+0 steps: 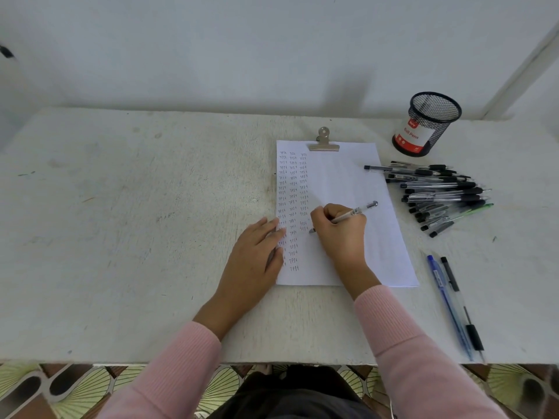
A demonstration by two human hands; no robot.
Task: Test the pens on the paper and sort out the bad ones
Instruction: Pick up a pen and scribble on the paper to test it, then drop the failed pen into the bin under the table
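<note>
A white sheet of paper (348,176), held by a metal clip (323,142), lies on the table and carries three columns of small written "test" words down its left side. My right hand (340,231) grips a clear pen (354,213) with its tip touching the paper at the foot of the third column. My left hand (257,252) rests flat on the paper's left edge, fingers straight. A pile of several black-capped pens (441,195) lies to the right of the paper. Nearer the front edge, a blue pen (447,300) and a black pen (459,300) lie apart from the pile.
A black mesh pen cup (428,124) with a red and white label stands at the back right. The white table (136,222) runs from the wall to a front edge close to my body. Patterned floor shows below it.
</note>
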